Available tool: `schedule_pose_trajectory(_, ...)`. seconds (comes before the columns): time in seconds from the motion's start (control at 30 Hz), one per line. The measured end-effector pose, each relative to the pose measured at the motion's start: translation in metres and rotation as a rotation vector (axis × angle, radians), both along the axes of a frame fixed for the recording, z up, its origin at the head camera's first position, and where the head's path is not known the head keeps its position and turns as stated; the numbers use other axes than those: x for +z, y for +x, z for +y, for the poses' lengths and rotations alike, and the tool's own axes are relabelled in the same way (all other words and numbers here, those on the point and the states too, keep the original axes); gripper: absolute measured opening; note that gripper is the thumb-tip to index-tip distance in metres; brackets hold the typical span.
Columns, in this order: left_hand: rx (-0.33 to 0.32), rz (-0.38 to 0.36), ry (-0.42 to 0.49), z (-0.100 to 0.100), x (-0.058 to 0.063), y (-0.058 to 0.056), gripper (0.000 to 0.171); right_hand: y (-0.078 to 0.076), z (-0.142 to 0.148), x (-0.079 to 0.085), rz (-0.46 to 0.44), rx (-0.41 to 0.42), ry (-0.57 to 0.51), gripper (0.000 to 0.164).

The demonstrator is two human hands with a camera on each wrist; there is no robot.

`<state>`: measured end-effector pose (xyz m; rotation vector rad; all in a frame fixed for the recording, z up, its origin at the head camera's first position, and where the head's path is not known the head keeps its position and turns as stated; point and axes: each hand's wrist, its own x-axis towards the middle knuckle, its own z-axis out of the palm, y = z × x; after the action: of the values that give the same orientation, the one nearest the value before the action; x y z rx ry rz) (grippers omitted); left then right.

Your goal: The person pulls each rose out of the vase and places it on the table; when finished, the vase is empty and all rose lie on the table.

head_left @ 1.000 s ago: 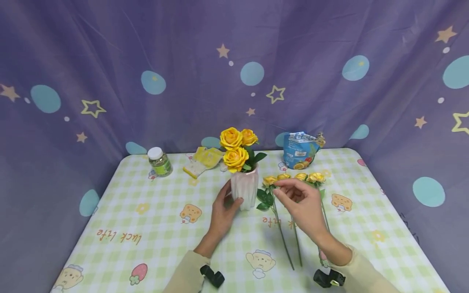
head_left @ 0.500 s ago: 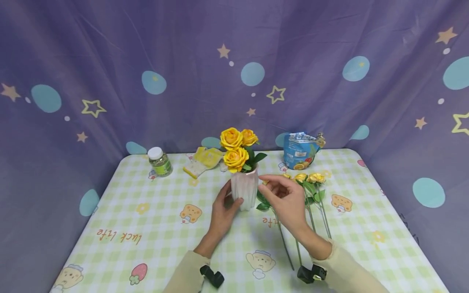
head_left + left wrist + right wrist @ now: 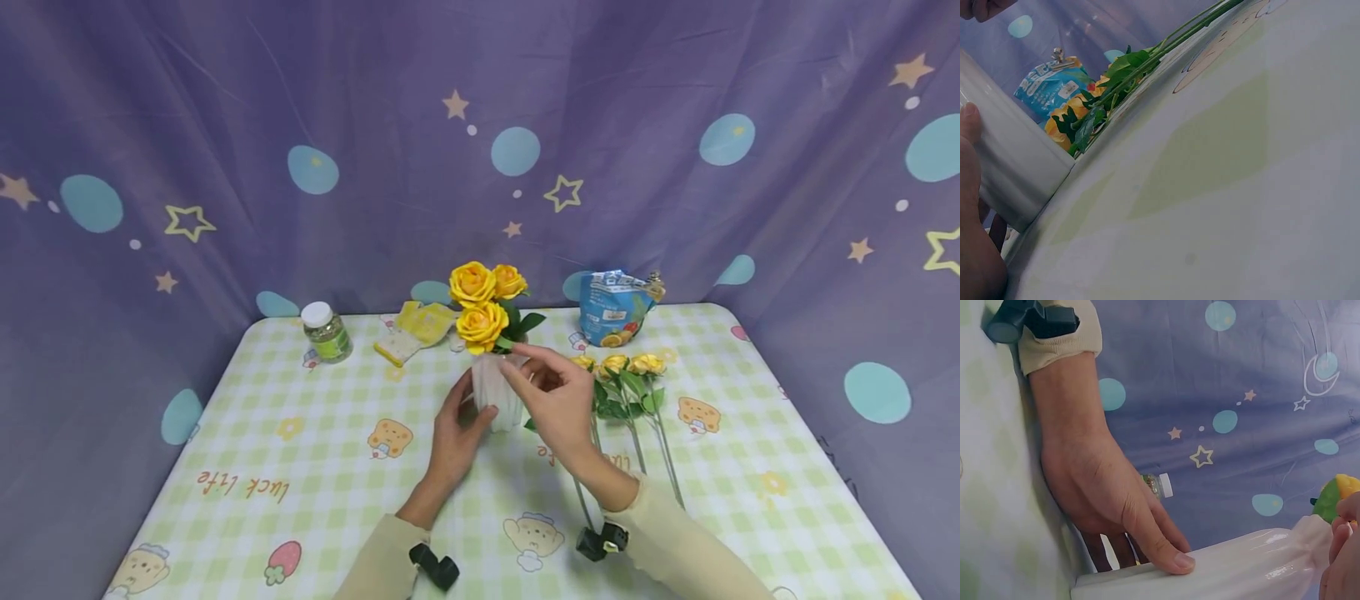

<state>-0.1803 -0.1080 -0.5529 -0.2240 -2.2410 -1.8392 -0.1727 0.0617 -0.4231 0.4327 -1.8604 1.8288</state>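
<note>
In the head view a whitish-pink ribbed vase stands upright near the table's middle, holding yellow artificial roses with green leaves. My left hand grips its lower left side; in the left wrist view the thumb lies against the vase wall. At the upper right of the vase is my right hand. Its thumb and index finger are bent, with a gap between them, beside the rim and a lower leaf. Nothing is visibly held there; whether the fingertips touch the rim or leaf I cannot tell.
Several loose yellow roses with long stems lie right of the vase, partly behind my right arm. Behind them stands a blue pouch. A jar with a white lid and a yellow-and-white packet are at the back left.
My right hand has moved left from above the loose roses to the vase rim, staying loosely bent. The left hand and vase have stayed in place.
</note>
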Motion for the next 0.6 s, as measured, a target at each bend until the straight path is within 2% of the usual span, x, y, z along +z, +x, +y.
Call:
schedule_pose_trajectory(0.17, 0.012, 0.043, -0.039, 0.001, -0.001, -0.001, 0.073, -0.005, -0.007, -0.002, 0.001, -0.025, -0.017, 0.027)
schedule_pose_trajectory(0.4, -0.004, -0.039, 0.006, 0.001, 0.002, -0.001, 0.072, -0.009, -0.016, -0.003, -0.016, -0.011, -0.025, 0.032)
schedule_pose_trajectory(0.6, -0.003, -0.050, 0.024, 0.001, 0.004, -0.001, 0.069, -0.012, -0.020, -0.002, -0.024, -0.037, -0.014, 0.028)
